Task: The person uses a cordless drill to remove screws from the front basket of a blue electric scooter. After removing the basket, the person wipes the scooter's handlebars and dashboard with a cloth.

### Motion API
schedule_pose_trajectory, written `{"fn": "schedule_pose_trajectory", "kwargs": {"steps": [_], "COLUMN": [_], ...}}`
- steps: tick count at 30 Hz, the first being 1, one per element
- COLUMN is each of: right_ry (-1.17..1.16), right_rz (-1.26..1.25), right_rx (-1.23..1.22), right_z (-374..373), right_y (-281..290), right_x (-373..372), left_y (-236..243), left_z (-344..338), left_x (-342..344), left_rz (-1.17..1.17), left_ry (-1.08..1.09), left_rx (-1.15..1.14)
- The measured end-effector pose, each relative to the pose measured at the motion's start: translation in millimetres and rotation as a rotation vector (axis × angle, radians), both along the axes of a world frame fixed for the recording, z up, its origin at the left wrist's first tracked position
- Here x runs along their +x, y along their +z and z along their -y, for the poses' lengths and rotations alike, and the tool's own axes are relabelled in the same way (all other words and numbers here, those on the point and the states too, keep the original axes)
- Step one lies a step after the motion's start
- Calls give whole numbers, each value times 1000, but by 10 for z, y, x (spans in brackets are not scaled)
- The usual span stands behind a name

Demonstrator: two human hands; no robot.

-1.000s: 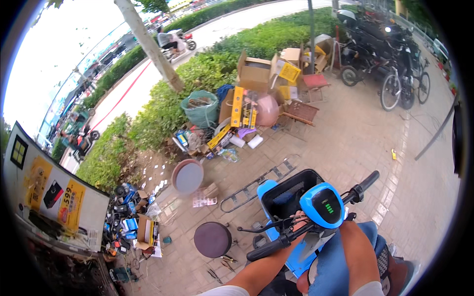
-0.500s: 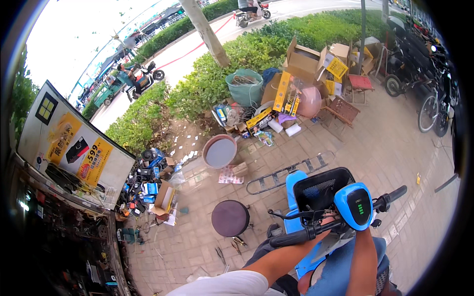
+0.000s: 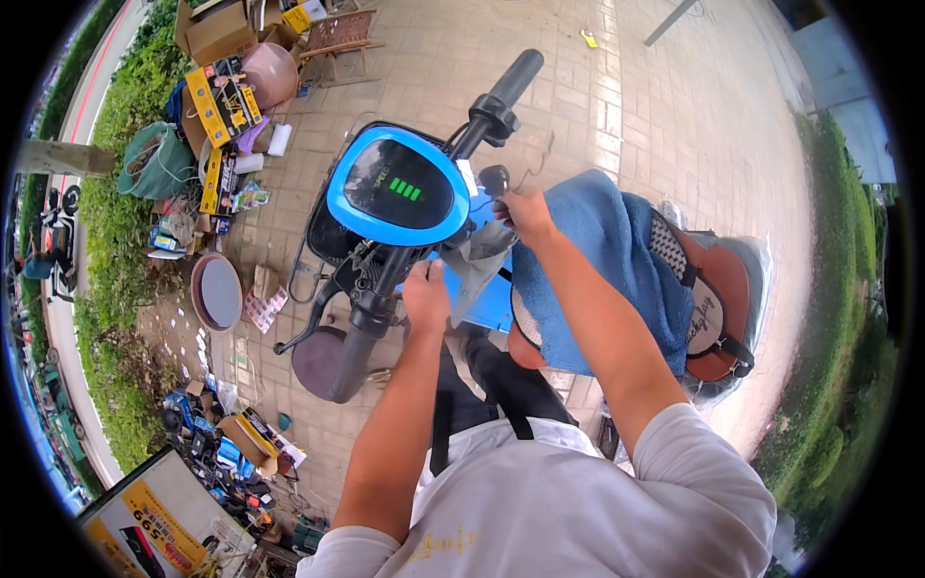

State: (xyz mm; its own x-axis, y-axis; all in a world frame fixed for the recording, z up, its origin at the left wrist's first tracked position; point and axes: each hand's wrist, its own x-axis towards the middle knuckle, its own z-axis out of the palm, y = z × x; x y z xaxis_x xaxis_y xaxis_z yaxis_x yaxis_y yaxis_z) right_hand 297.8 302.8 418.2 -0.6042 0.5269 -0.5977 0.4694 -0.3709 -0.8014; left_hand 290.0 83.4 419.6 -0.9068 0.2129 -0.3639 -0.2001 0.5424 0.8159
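Note:
A blue electric scooter stands before me, its display head (image 3: pixel 400 188) lit with several green bars. My left hand (image 3: pixel 426 297) is beneath the display, beside the steering column, its fingers curled and partly hidden; what they touch does not show. To the right of the display, my right hand (image 3: pixel 525 214) is pinched near a small black round part (image 3: pixel 494 179) and a thin dark wire. Anything between its fingertips is too small to make out. A grey cloth-like piece (image 3: pixel 479 255) hangs between the hands. Neither handlebar grip (image 3: pixel 356 361) is held.
A blue towel (image 3: pixel 588 260) covers the front seat; a brown rear seat (image 3: pixel 727 289) lies behind it. A round stool (image 3: pixel 320 364) and a basin (image 3: pixel 216 292) stand left. Cartons (image 3: pixel 217 39), a green sack (image 3: pixel 154 162) and small boxed parts (image 3: pixel 226 453) line the hedge side.
The view has swung round, bringing the scooter to the middle and its seats into sight. My hands, mostly hidden around the scooter's front before, now show on either side below the display.

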Motion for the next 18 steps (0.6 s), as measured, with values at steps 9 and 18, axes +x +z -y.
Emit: {"fn": "schedule_pose_trajectory", "kwargs": {"steps": [9,18], "right_ry": [137,773], "right_rz": [-88,-77], "right_rx": [-253,413], "right_z": [276,553], "right_y": [150,59], "right_x": [387,735], "left_y": [504,341], "left_z": [-72,52], "left_x": [-17,-218], "left_rz": [811,582], "left_ry": [93,-453], "left_rx": [279,-218]}}
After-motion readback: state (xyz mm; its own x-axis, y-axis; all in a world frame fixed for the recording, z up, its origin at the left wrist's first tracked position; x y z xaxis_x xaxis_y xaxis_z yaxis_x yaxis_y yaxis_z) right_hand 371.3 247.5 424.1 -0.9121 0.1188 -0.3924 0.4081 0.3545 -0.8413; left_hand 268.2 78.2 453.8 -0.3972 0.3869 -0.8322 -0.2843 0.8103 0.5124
